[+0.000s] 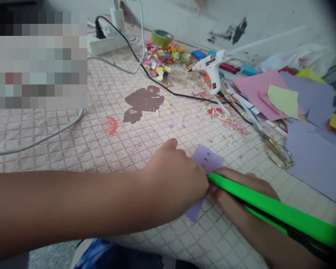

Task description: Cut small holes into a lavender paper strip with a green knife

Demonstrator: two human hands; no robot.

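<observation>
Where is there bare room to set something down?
Cloth is bare between the left-side white cable and brown patch, and between that cable and the left forearm. The right is crowded: glue gun, scissors, purple paper.

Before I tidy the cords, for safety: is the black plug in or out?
In: the black plug sits against the white power strip, no gap visible.

Tabletop (134, 149) under checked cloth (81, 145); brown patch (142, 101), red smudge (111, 125) on it. Power strip (106, 44) toward back. Scraps (230, 121) strewn near glue gun (212, 73). Right: scissors (272, 146), purple sheet (315, 160).
</observation>
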